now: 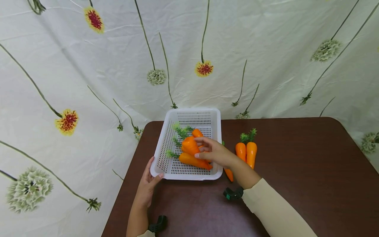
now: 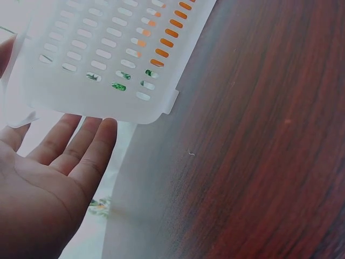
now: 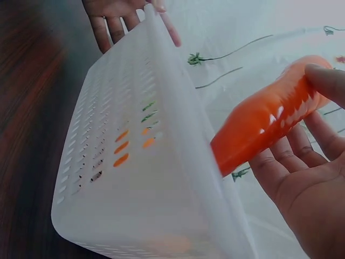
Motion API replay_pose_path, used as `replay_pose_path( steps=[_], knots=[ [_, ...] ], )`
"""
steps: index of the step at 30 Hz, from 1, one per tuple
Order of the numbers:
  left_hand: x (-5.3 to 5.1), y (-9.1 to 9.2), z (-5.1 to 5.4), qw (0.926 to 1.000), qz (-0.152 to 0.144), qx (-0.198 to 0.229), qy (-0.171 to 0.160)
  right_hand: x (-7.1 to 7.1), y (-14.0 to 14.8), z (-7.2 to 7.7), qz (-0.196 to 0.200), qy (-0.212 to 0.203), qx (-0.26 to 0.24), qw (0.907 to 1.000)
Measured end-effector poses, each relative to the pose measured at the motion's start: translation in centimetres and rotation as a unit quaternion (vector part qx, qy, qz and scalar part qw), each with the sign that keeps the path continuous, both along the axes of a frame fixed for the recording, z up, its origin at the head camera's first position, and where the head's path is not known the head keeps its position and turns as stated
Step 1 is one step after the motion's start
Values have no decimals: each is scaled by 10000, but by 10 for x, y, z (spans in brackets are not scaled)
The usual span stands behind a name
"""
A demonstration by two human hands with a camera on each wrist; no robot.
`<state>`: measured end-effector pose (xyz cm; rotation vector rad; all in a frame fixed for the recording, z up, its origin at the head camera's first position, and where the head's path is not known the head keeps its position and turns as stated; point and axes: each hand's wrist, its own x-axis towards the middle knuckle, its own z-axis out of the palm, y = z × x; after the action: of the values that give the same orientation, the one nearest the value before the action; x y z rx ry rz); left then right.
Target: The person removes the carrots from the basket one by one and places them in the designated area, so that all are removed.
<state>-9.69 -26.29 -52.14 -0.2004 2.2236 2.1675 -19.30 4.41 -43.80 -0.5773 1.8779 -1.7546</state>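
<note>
Tabletop (image 1: 302, 164) partly hidden beneath basket (image 1: 186, 177).

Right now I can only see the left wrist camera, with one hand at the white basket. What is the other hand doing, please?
Observer: The right hand holds a shiny orange vegetable.
Operator: Cool! Is there anything lying outside, on the right side?
Observer: Yes, at least three orange carrots lie on the table to the right of the basket.
</note>
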Motion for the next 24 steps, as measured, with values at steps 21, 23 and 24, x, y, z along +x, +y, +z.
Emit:
replay_pose_path(
  steps=[21,23,24],
  knots=[
    [-2,0,0,10000,24,-19,-50,4,40,4,-918,143,-726,9930],
    [-2,0,-1,10000,33,10,-61,3,44,4,-998,175,-759,9920],
    [-2,0,-1,10000,31,26,-64,3,47,3,-1046,191,-757,9915]
  ],
)
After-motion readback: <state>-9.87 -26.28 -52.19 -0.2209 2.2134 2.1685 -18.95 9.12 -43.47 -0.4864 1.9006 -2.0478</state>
